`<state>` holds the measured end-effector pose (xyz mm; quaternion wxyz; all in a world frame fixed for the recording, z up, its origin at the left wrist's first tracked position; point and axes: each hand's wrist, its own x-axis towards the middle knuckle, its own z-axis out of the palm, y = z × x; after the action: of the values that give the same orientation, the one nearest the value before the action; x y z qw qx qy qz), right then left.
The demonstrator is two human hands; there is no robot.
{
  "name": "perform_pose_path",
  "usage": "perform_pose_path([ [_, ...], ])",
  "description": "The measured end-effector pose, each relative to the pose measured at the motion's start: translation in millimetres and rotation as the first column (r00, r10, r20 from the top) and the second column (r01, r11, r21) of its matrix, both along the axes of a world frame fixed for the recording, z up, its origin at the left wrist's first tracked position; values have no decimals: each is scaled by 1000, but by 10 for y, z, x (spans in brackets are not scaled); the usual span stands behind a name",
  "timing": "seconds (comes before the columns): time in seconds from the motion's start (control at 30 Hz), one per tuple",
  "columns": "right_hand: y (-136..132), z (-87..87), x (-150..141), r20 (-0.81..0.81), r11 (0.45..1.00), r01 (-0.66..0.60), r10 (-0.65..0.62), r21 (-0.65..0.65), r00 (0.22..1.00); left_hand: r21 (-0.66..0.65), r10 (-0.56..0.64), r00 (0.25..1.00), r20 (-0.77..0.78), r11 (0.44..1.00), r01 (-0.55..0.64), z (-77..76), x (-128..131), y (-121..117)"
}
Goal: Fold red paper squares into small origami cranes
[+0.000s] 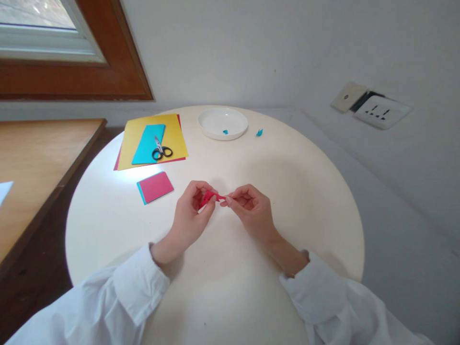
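Observation:
A small piece of folded red paper (207, 198) is held above the middle of the round table. My left hand (193, 211) is closed on its wider part, thumb against the fingers. At its narrow pointed end, my right hand (251, 207) pinches the tip between thumb and forefinger. The fingers hide parts of the folds. To the left of my left hand lies a stack of square paper (156, 187), red on top with blue showing at its edge.
On the white table (230, 297), yellow and red sheets (132, 139) lie at the back left under blue paper (145, 143) and black-handled scissors (161, 151). A white plate (223, 117) holds a small blue paper piece (225, 132). A folded blue paper figure (259, 132) stands beside it.

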<state>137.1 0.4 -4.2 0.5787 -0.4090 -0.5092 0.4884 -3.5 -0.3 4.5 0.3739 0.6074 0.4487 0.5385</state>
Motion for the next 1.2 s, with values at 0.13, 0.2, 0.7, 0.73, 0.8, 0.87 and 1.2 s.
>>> perform_pose_path([
  [0.13,1,3,-4,-7,1000,8,-8,2,1000,3,-4,1000,4,1000,4,-2,-1,0],
  [0.2,2,4,-6,-6,1000,9,-9,0,1000,5,-7,1000,5,1000,7,-7,-5,-1],
  [0.7,-2,10,-2,1,1000,-1,1,5,1000,2,-11,1000,13,1000,11,3,0,-1],
  [0.73,-2,10,-1,5,1000,1,-1,3,1000,-1,-8,1000,8,1000,8,6,0,-3],
  [0.8,-4,11,0,5,1000,2,-2,-1,1000,-8,-6,1000,4,1000,6,10,0,-8],
  [0.87,-7,12,2,3,1000,-4,4,-5,1000,-14,-7,1000,7,1000,8,11,1,-11],
  [1.2,0,-5,1,-1,1000,-21,21,-7,1000,-17,2,1000,-16,1000,-2,11,5,-5],
])
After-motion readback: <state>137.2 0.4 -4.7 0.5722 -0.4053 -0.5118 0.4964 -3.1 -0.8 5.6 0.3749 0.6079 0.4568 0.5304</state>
